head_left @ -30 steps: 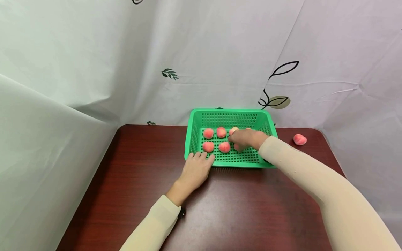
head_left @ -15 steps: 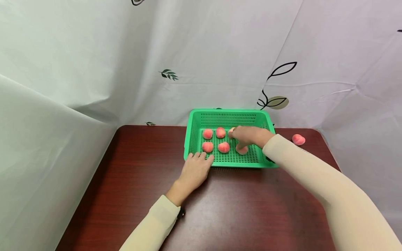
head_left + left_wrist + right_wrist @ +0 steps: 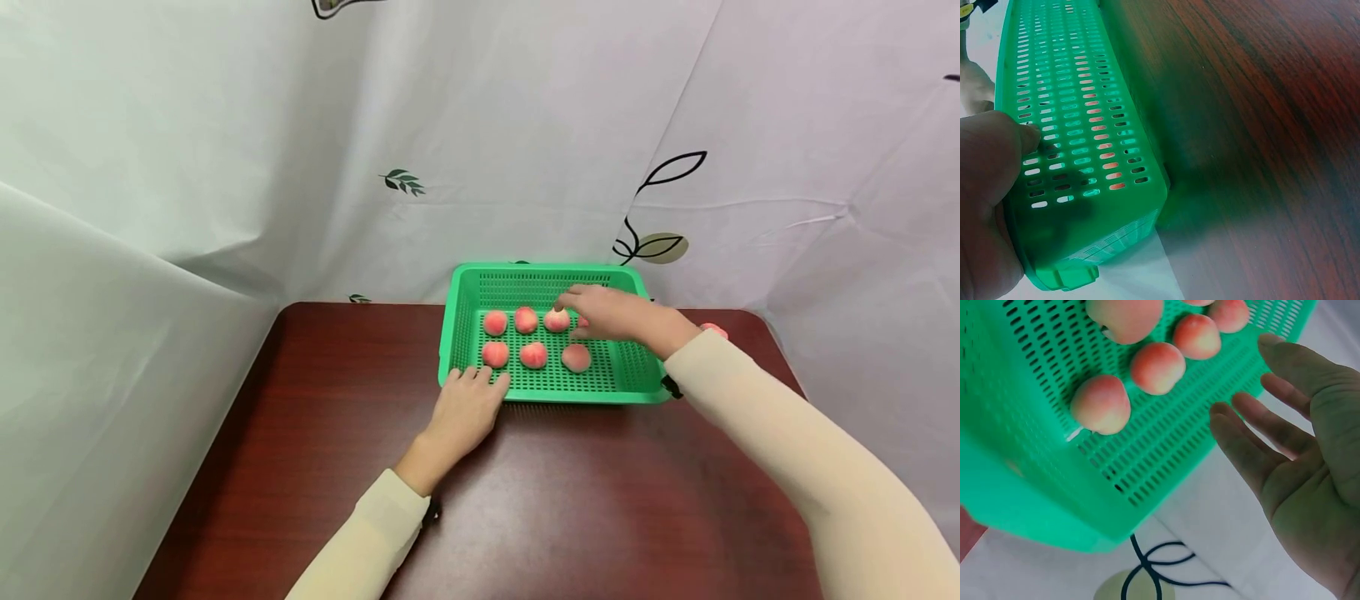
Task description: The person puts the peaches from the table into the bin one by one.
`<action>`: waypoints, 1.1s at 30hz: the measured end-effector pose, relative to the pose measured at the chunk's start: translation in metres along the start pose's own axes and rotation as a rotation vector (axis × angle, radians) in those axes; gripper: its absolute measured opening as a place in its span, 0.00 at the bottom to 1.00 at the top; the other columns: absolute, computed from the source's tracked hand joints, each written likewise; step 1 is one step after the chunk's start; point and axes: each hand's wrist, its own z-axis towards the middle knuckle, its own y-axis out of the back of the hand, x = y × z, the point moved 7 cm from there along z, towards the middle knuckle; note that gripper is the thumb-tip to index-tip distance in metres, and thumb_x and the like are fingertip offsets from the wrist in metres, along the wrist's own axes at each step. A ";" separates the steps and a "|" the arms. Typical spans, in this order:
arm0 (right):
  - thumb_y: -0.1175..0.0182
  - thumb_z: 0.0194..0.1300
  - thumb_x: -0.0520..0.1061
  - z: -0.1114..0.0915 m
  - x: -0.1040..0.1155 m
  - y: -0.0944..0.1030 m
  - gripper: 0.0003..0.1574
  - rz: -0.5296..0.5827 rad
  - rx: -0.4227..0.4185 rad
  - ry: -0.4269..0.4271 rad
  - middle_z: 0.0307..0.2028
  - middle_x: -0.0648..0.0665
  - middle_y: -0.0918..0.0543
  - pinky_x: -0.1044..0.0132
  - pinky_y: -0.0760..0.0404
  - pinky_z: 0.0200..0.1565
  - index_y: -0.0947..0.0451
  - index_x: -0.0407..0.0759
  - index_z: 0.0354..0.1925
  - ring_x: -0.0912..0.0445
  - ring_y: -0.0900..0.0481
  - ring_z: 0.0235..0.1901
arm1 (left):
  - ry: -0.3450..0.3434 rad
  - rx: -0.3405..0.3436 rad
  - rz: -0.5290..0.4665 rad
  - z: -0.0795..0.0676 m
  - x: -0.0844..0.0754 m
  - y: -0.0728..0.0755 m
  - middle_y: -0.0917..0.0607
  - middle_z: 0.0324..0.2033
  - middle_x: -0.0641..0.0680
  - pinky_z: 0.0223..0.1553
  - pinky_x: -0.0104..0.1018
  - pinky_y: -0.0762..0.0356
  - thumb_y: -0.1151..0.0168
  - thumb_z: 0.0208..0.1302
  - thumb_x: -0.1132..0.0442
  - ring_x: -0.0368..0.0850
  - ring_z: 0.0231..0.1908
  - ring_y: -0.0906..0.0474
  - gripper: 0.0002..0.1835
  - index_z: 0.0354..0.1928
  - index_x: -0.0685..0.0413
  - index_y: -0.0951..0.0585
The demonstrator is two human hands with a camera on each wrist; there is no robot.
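Observation:
Several pink-red peaches point(image 3: 533, 355) sit in two rows inside a green plastic basket point(image 3: 585, 398). My left hand point(image 3: 467, 410) grips the near rim by the left front corner, fingers over the edge; in the left wrist view the thumb point(image 3: 1030, 139) lies against the slotted outer wall. Over the right part of the basket is my right hand point(image 3: 618, 315), holding nothing, its fingers loosely bent and spread apart in the right wrist view. It partly covers a back-row peach point(image 3: 582, 322). The front-row peach point(image 3: 577, 357) nearest this hand lies on the basket floor.
One more peach point(image 3: 715, 330) lies on the table right of the basket, partly hidden behind the right sleeve point(image 3: 720, 375). The dark red-brown table point(image 3: 337, 375) ends at a pale curtain point(image 3: 480, 225) with leaf prints, close behind the basket.
The right hand has let go of the right front-row peach and has risen and moved right and back, away from it. The left hand has stayed at the rim.

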 end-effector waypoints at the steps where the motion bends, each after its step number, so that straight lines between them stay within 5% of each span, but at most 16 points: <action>1: 0.31 0.68 0.44 -0.004 -0.001 0.004 0.28 0.012 -0.026 -0.005 0.61 0.36 0.22 0.47 0.20 0.58 0.24 0.41 0.63 0.43 0.20 0.58 | 0.000 -0.002 0.001 0.000 0.000 0.000 0.22 0.28 0.50 0.27 0.35 0.49 0.39 0.70 0.65 0.48 0.26 0.27 0.05 0.36 0.47 0.25; 14: 0.30 0.66 0.40 -0.056 -0.020 0.031 0.27 -0.034 -0.408 0.049 0.56 0.33 0.21 0.42 0.22 0.58 0.25 0.33 0.59 0.37 0.21 0.56 | -0.003 -0.024 0.008 -0.003 0.000 0.001 0.22 0.27 0.50 0.26 0.36 0.50 0.40 0.69 0.65 0.48 0.25 0.26 0.05 0.35 0.47 0.24; 19: 0.30 0.65 0.38 -0.074 -0.034 0.026 0.28 -0.014 -0.487 0.016 0.57 0.31 0.22 0.40 0.24 0.60 0.26 0.29 0.60 0.36 0.24 0.59 | -0.006 -0.025 0.015 -0.002 0.001 0.002 0.22 0.27 0.50 0.27 0.36 0.52 0.39 0.69 0.65 0.48 0.25 0.27 0.05 0.35 0.47 0.24; 23: 0.29 0.64 0.37 -0.087 -0.046 0.022 0.30 -0.007 -0.547 -0.021 0.61 0.29 0.24 0.43 0.20 0.52 0.26 0.29 0.60 0.39 0.20 0.48 | -0.007 -0.027 0.012 -0.001 0.000 0.002 0.22 0.27 0.50 0.27 0.35 0.54 0.39 0.69 0.65 0.48 0.25 0.27 0.05 0.35 0.48 0.24; 26: 0.30 0.64 0.37 -0.095 -0.056 0.019 0.30 0.007 -0.565 -0.068 0.65 0.28 0.27 0.41 0.21 0.54 0.27 0.28 0.61 0.37 0.20 0.50 | -0.008 -0.040 0.009 -0.002 0.000 0.003 0.22 0.27 0.50 0.28 0.35 0.55 0.39 0.68 0.66 0.48 0.25 0.27 0.06 0.35 0.48 0.24; 29: 0.31 0.65 0.37 -0.104 -0.065 0.015 0.31 0.014 -0.566 -0.121 0.68 0.26 0.29 0.36 0.28 0.63 0.27 0.28 0.63 0.31 0.30 0.65 | -0.012 -0.057 0.005 -0.002 -0.001 0.004 0.22 0.27 0.50 0.28 0.35 0.55 0.39 0.68 0.66 0.48 0.24 0.28 0.06 0.34 0.48 0.24; 33: 0.31 0.65 0.37 -0.116 -0.074 0.010 0.32 -0.013 -0.591 -0.155 0.69 0.26 0.30 0.35 0.32 0.65 0.27 0.29 0.64 0.30 0.31 0.67 | -0.014 -0.054 -0.004 -0.002 -0.001 0.005 0.22 0.27 0.50 0.27 0.35 0.53 0.39 0.68 0.66 0.48 0.25 0.28 0.06 0.35 0.48 0.25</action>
